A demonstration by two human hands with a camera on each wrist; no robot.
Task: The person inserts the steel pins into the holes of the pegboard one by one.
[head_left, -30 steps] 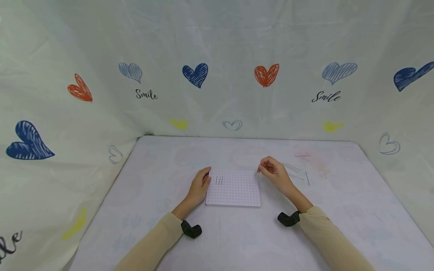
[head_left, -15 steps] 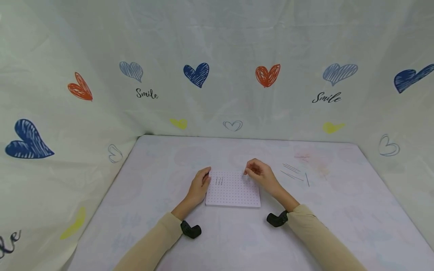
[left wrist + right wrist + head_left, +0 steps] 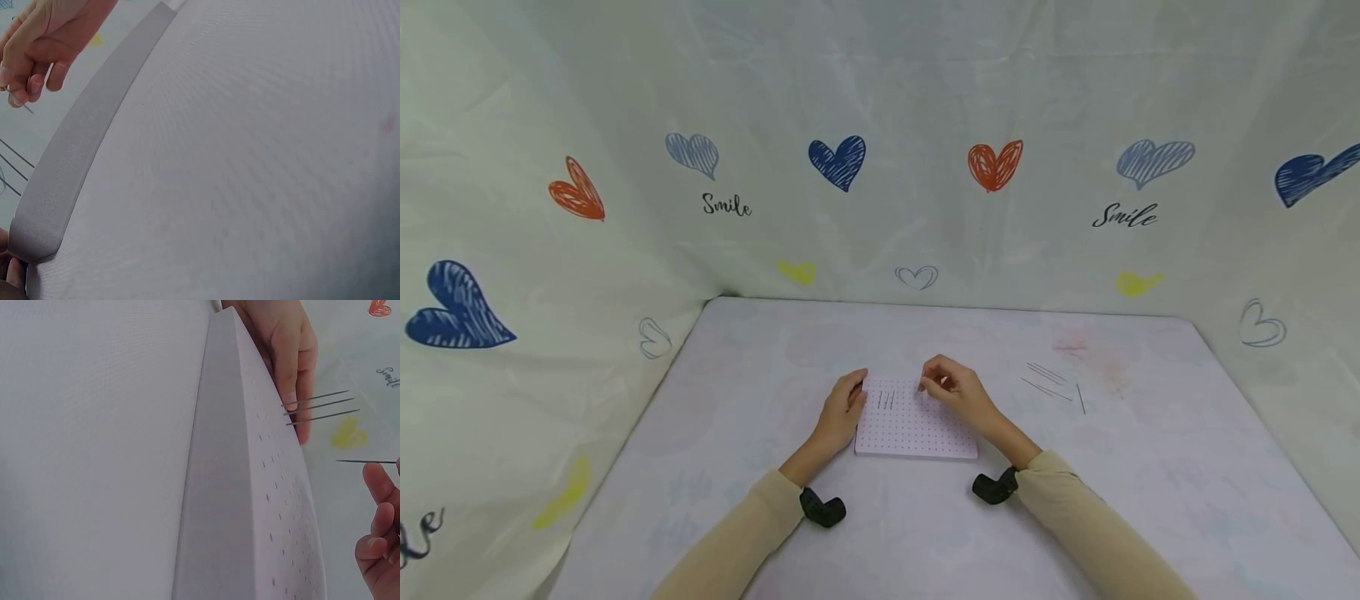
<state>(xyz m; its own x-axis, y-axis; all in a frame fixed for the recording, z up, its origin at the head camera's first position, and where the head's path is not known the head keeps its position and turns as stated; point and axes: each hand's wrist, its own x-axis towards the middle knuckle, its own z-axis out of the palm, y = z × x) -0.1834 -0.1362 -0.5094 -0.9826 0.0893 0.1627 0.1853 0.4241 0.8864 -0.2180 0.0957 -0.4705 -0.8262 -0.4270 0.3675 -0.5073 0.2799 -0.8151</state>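
A white board with a grid of small holes point(image 3: 917, 433) lies flat on the table in the head view. My left hand point(image 3: 837, 418) holds its left edge, fingers around the upper left side. Three thin dark metal pins point(image 3: 320, 407) stand upright in the board near that hand. My right hand point(image 3: 961, 395) is over the board's upper middle, thumb and fingertips pinching another thin metal pin point(image 3: 359, 461). In the right wrist view this pin's pointed end is apart from the board face. The left wrist view also shows the pin tip point(image 3: 29, 109) below the fingertips.
Several loose pins point(image 3: 1047, 390) lie on the white-covered table to the right of the board, one darker pin point(image 3: 1081, 398) at a steeper angle. A curtain point(image 3: 910, 225) with printed hearts stands behind the table. A black wrist camera point(image 3: 995, 486) hangs beside the right wrist.
My right hand has moved left with the pin, from beyond the board's upper right corner to over its upper middle. The left hand and the board have stayed in place.
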